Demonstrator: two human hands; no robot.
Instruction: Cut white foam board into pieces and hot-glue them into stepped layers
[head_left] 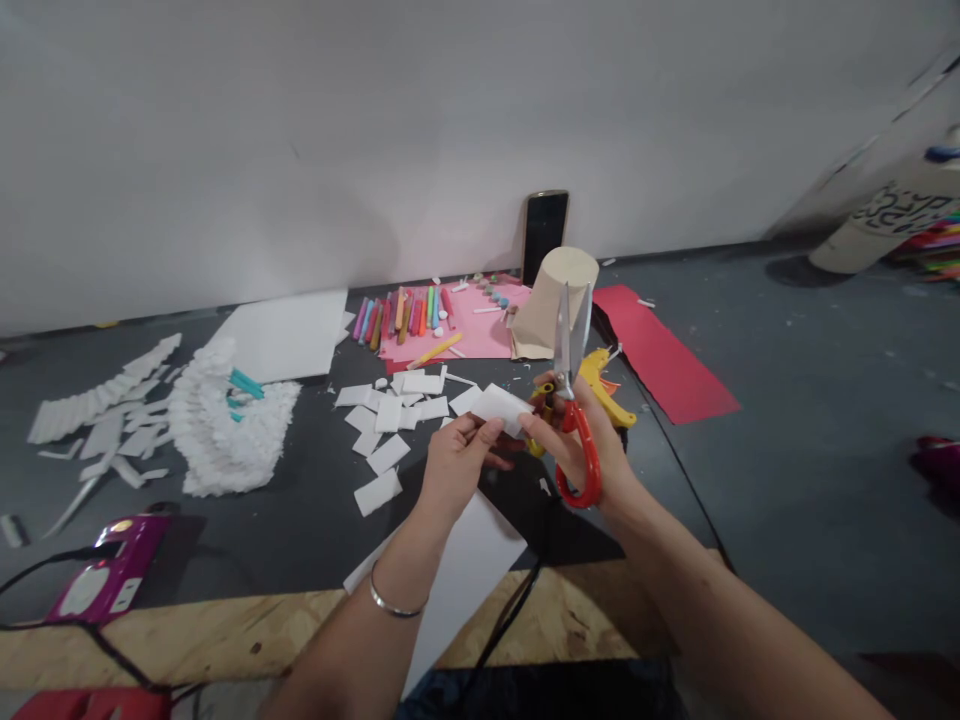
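Observation:
My left hand (461,455) pinches one end of a small white rectangular piece (501,408), which looks like foam sheet or thick paper. At its other end, the thumb and fingers of my right hand (581,440) touch the piece. Hooked in that same hand are red-handled scissors (576,400), blades parted and pointing up, away from the piece. Several cut white rectangles (388,413) lie scattered on the dark table just left of my hands. Under my left forearm is a larger white sheet (469,570). Beyond my right hand lies a yellow glue gun (606,388), partly hidden.
Colored sticks (405,312) rest on pink paper (487,335). A phone (545,235) leans behind an upturned beige cup (559,295). Red paper (667,355) lies right, a ruffled white craft piece (232,430) left. A purple device (112,570) with a cable sits near the front edge.

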